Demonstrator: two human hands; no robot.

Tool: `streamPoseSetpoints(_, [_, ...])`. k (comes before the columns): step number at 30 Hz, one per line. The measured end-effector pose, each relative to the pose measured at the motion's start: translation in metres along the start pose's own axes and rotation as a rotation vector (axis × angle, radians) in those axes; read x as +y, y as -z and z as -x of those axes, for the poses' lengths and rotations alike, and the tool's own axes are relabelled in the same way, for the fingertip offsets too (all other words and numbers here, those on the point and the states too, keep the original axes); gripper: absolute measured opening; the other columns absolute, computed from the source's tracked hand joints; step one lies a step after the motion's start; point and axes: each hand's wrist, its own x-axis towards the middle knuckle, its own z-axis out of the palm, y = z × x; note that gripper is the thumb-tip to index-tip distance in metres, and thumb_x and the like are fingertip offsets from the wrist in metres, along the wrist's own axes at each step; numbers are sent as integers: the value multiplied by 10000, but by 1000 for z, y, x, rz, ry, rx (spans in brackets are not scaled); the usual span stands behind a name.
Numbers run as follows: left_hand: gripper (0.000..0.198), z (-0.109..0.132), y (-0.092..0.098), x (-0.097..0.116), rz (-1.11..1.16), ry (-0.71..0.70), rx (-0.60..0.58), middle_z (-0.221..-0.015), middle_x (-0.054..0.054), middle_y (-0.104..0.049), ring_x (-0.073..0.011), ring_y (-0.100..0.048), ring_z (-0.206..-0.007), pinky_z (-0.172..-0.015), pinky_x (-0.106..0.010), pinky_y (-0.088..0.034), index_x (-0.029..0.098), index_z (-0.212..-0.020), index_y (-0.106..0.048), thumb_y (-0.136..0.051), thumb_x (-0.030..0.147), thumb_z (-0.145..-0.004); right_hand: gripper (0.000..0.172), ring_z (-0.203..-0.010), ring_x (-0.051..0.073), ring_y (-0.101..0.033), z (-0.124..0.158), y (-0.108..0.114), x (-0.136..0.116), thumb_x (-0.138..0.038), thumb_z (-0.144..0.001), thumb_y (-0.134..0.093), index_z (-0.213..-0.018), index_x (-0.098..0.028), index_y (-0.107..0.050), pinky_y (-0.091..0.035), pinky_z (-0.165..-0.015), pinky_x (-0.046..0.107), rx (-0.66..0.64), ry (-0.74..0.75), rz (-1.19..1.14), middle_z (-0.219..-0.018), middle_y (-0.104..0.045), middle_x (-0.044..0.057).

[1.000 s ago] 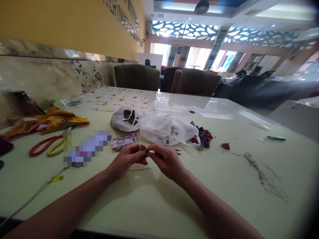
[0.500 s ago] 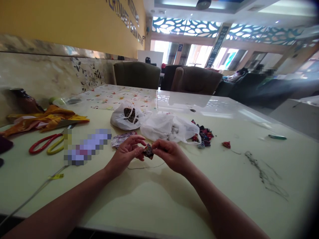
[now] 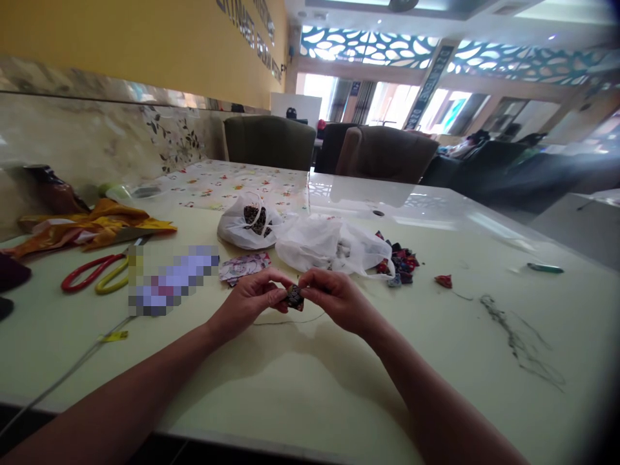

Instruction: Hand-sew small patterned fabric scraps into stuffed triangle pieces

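Fingertips (image 3: 277, 295) of the left hand (image 3: 252, 294) are pressed together on one edge of a small dark patterned cloth piece (image 3: 295, 298), while its other side is pinched between the thumb and forefinger of the right hand (image 3: 339, 299). The piece is held between the two hands, above the pale table (image 3: 271, 400). Beneath them a thin thread (image 3: 285, 323) is seen; whether it is joined to the cloth cannot be told. Just beyond the left hand, flat printed cloth (image 3: 242, 266) is laid out. Farther back, a white bag (image 3: 232, 231) is partly filled with dark bits, and a larger plastic bag (image 3: 310, 248) is set beside it, bordered on the right by a pile of small coloured pieces (image 3: 404, 261). To the right, a red piece (image 3: 444, 281), a thread tangle (image 3: 501, 326) and a green object (image 3: 545, 268) are spread apart. On the left, red-and-yellow-handled scissors (image 3: 92, 262) are placed near a pixelated object (image 3: 174, 281), with orange cloth (image 3: 109, 223) crumpled behind.
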Motion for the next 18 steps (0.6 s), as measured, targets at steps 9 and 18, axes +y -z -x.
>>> streamPoseSetpoints(9, [182,-1,-1,0,-52,-92,-39,-953,-60,-591,-179,-671,-829,-730,-319,-587,134,-885,-699,-681,314,-862,105,-647,102,-559,2,1,3,-239,-880,-602,-813,-163,-629,-451,-614,217,10,-1,103,-705,-633,-5])
streamPoseSetpoints(18, [188,-2,6,3,-433,-193,-127,-880,-38,-560,-141,-574,-780,-697,-277,-512,168,-852,-604,-541,319,-944,116,-641,89,-503,2,2,1,-214,-889,-564,-801,-156,-611,-398,-602,206,-105,-16,138,-710,-597,-10])
